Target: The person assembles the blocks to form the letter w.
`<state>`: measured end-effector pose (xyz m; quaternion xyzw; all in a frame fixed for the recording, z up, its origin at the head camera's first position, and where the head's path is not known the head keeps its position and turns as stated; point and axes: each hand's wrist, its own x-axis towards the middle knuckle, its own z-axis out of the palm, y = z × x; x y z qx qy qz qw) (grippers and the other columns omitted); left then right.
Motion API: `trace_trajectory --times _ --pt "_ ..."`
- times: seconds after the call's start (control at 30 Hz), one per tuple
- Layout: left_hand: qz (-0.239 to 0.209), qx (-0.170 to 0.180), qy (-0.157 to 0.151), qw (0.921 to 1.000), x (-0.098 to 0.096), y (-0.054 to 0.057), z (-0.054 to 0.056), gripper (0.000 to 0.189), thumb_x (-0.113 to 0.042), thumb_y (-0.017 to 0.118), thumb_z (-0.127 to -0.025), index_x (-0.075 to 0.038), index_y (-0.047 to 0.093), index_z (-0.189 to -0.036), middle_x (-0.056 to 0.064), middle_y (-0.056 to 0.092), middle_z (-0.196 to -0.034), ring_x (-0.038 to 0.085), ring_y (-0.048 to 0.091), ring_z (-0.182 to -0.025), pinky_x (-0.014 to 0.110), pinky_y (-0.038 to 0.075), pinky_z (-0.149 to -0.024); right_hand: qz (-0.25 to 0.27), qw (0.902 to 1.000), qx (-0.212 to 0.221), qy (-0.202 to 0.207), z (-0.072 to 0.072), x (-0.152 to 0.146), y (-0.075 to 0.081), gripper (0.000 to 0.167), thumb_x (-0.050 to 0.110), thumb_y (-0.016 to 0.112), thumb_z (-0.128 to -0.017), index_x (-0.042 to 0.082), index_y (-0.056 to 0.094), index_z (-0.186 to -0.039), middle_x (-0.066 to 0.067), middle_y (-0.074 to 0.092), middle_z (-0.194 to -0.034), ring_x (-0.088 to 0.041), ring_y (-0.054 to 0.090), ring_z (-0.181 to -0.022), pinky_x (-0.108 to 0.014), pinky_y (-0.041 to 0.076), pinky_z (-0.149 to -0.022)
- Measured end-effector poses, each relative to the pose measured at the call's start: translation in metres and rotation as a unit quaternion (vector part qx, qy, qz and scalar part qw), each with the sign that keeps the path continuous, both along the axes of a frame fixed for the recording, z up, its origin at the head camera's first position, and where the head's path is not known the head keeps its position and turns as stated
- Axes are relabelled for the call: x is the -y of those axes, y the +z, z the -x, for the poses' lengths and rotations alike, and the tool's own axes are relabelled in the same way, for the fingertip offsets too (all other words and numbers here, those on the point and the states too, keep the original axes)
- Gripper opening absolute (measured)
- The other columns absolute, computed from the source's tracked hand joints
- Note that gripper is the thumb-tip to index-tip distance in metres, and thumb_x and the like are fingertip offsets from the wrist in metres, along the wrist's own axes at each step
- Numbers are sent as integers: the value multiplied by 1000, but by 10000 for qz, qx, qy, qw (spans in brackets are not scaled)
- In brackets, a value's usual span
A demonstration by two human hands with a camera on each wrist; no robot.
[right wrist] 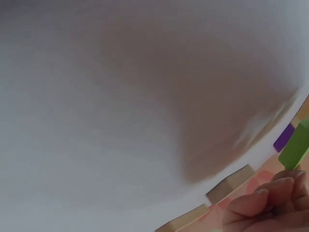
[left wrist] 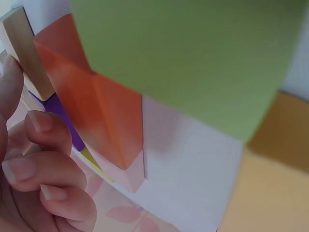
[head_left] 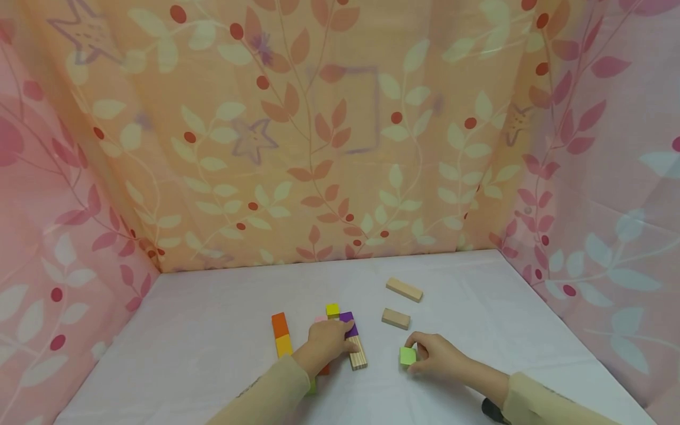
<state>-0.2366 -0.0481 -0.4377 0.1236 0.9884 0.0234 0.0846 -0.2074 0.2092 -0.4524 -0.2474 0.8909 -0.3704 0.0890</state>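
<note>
In the head view my right hand (head_left: pixel 438 355) pinches a light green cube (head_left: pixel 407 356) between thumb and fingertips. The right wrist view shows that green block (right wrist: pixel 295 145) at the fingertips. My left hand (head_left: pixel 328 341) reaches over a row with a purple block (head_left: pixel 346 317) and a striped wooden block (head_left: pixel 358 357) end to end. One finger lies on the purple block, and the thumb touches the wooden one. Beneath this hand, partly hidden, are a red-orange block (left wrist: pixel 96 111), a pink block (head_left: pixel 321 319) and a green block (left wrist: pixel 193 58). A yellow block (head_left: pixel 332 310) stands just beyond.
On the left, an orange block (head_left: pixel 280 325) and a yellow-orange block (head_left: pixel 284 346) form another row. Two plain wooden blocks (head_left: pixel 404 289) (head_left: pixel 396 319) lie behind my right hand. A dark object (head_left: pixel 494 410) lies beside the right sleeve. Patterned curtains (head_left: pixel 297 195) enclose the white table (head_left: pixel 212 307).
</note>
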Motion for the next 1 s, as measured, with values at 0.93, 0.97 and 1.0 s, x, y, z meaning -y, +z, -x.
trace_trajectory --times 0.93,0.97,1.0 --pt "194 -50 -4 9998 -1 -6 4 63 -59 69 -79 -30 60 -135 1 68 -120 19 63 -106 33 53 -71 -432 9969 297 593 -2 57 -5 35 18 84 -74 5 68 -102 4 47 -71 -6 42 -69 -24 37 -62" --pt "174 -32 12 9998 -1 -6 4 63 -59 69 -79 -30 60 -135 1 67 -120 19 63 -106 34 53 -72 -433 9968 310 601 -2 57 -5 35 18 84 -74 5 68 -103 5 48 -72 -6 42 -69 -24 37 -62" --pt "170 -24 23 9999 -1 -6 4 63 -59 69 -79 -30 60 -135 1 67 -120 19 63 -107 34 53 -73 -425 9967 331 603 -2 57 -5 35 18 84 -74 5 68 -103 4 48 -72 -6 42 -69 -24 37 -62"
